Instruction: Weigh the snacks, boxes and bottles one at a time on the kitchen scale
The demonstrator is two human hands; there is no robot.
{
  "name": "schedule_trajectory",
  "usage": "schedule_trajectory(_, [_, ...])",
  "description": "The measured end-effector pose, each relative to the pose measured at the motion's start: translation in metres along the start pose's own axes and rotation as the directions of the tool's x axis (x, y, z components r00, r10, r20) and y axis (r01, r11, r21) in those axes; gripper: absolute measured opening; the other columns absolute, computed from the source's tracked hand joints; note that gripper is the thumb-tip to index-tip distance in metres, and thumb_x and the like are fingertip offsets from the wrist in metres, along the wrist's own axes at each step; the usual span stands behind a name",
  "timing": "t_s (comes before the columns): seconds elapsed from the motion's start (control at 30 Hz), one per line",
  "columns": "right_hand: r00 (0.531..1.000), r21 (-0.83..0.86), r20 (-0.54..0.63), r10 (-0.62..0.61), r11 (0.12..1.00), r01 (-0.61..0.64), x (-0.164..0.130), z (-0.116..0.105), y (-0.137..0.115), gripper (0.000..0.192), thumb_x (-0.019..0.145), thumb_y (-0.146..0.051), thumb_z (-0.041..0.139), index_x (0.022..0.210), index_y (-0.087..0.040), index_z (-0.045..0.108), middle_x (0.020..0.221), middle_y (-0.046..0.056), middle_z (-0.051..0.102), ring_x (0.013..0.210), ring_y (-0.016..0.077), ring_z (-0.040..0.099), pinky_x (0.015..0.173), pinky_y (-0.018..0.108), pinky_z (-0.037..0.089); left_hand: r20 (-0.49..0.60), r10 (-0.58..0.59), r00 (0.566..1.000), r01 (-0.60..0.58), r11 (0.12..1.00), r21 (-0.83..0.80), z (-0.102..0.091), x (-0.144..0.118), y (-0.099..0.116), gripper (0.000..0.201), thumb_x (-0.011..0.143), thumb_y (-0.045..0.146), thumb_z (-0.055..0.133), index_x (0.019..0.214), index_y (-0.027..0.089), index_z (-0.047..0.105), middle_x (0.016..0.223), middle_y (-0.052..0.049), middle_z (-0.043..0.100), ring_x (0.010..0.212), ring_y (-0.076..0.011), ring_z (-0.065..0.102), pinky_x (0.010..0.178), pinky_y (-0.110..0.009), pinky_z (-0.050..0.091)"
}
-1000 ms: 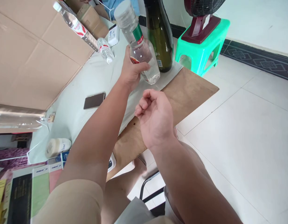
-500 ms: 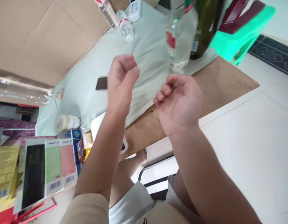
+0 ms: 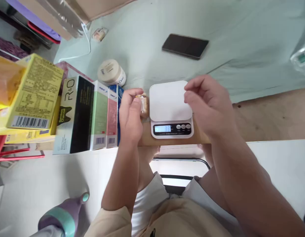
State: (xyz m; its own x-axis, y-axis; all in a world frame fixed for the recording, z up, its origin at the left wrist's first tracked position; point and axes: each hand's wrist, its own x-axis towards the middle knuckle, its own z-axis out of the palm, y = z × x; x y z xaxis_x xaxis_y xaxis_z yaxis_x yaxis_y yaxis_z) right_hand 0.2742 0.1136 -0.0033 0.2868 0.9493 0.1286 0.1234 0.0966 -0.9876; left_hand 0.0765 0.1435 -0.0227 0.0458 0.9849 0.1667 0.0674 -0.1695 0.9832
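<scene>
A white kitchen scale [image 3: 169,102] with a lit display rests at the table's front edge between my hands. My left hand [image 3: 130,115] is closed at a small tan-and-white packet [image 3: 144,106] just left of the scale, thumb and forefinger at its upper left side. At the scale's right edge is my right hand [image 3: 211,103], its fingers curled and the thumb tip near the forefinger over the white platform's rim. Whether anything sits between those fingertips is hidden.
Upright boxes, among them a black-and-silver one [image 3: 75,115] and a yellow one [image 3: 36,95], line the left side. A white jar [image 3: 111,72] lies behind them. A dark phone [image 3: 185,46] is farther back on the pale green cloth [image 3: 231,29].
The view has swung left and down, bringing the scale to the centre. My hands have come down from mid-table to either side of it; the bottles have mostly left view.
</scene>
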Motion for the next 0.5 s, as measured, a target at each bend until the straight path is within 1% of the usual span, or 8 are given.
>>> schedule_trajectory(0.07, [0.982,-0.269,0.173,-0.074,0.956,0.12,-0.003,0.018,-0.002,0.013,0.083,-0.026,0.063,0.095,-0.023,0.067,0.091,0.001,0.07,0.086,0.017,0.065,0.081,0.036,0.054,-0.028,-0.048,0.998,0.045,0.995,-0.093,0.0,-0.006,0.003,0.036,0.097,0.061,0.059,0.111,0.029,0.068,0.12,-0.003,0.067,0.128,-0.0226,0.057,0.11,-0.035,0.044])
schedule_trajectory(0.13, [0.944,-0.431,0.316,-0.098,0.871,0.234,-0.003,0.034,-0.001,0.021,0.085,-0.027,0.063,0.105,-0.024,0.068,0.109,0.005,0.074,0.104,0.0232,0.068,0.094,0.043,0.055,-0.037,-0.086,0.996,0.077,0.977,-0.198,-0.002,-0.01,0.007,0.038,0.097,0.06,0.057,0.114,0.027,0.067,0.125,-0.003,0.067,0.135,-0.0222,0.054,0.113,-0.035,0.043])
schedule_trajectory(0.2, [0.903,-0.531,0.421,-0.089,0.783,0.325,-0.004,0.048,0.001,0.033,0.086,-0.029,0.065,0.118,-0.026,0.066,0.126,0.007,0.073,0.126,0.0306,0.064,0.108,0.051,0.051,-0.038,-0.123,0.992,0.108,0.956,-0.272,-0.008,-0.011,0.011,0.04,0.097,0.06,0.055,0.115,0.026,0.066,0.127,-0.004,0.066,0.14,-0.0227,0.052,0.115,-0.035,0.043])
schedule_trajectory(0.23, [0.883,-0.568,0.463,-0.075,0.739,0.361,-0.004,0.054,0.003,0.04,0.086,-0.03,0.066,0.125,-0.027,0.064,0.132,0.007,0.071,0.137,0.0339,0.058,0.115,0.056,0.046,-0.033,-0.146,0.989,0.13,0.946,-0.296,-0.011,-0.011,0.013,0.04,0.097,0.06,0.054,0.115,0.026,0.065,0.127,-0.004,0.065,0.141,-0.0236,0.051,0.116,-0.036,0.043])
schedule_trajectory(0.3, [0.847,-0.621,0.53,-0.038,0.663,0.418,-0.006,0.065,0.007,0.05,0.086,-0.031,0.067,0.136,-0.028,0.058,0.141,0.007,0.068,0.152,0.0384,0.045,0.125,0.065,0.034,0.008,-0.194,0.981,0.186,0.924,-0.333,-0.02,-0.009,0.015,0.044,0.096,0.063,0.053,0.116,0.025,0.064,0.127,-0.006,0.064,0.139,-0.0265,0.054,0.115,-0.039,0.046])
schedule_trajectory(0.37, [0.823,-0.651,0.569,-0.005,0.608,0.454,-0.007,0.074,0.012,0.054,0.088,-0.028,0.064,0.141,-0.028,0.054,0.144,0.007,0.067,0.157,0.0397,0.038,0.128,0.072,0.024,0.065,-0.228,0.971,0.236,0.904,-0.356,-0.028,-0.008,0.015,0.049,0.094,0.068,0.051,0.117,0.025,0.062,0.13,-0.007,0.062,0.137,-0.0293,0.055,0.117,-0.044,0.047])
schedule_trajectory(0.43, [0.823,-0.669,0.568,-0.008,0.579,0.467,-0.007,0.08,0.015,0.052,0.09,-0.025,0.061,0.141,-0.028,0.054,0.142,0.007,0.068,0.158,0.0387,0.039,0.129,0.076,0.018,0.107,-0.215,0.971,0.24,0.9,-0.364,-0.034,-0.008,0.014,0.055,0.093,0.073,0.051,0.119,0.025,0.061,0.133,-0.008,0.061,0.139,-0.0315,0.054,0.121,-0.048,0.045])
schedule_trajectory(0.5, [0.841,-0.674,0.539,-0.036,0.58,0.457,-0.006,0.085,0.017,0.047,0.091,-0.023,0.06,0.137,-0.029,0.056,0.141,0.006,0.07,0.156,0.0365,0.043,0.129,0.076,0.017,0.134,-0.164,0.977,0.202,0.909,-0.365,-0.038,-0.009,0.015,0.056,0.092,0.075,0.051,0.121,0.028,0.06,0.135,-0.006,0.061,0.145,-0.0323,0.051,0.124,-0.049,0.044])
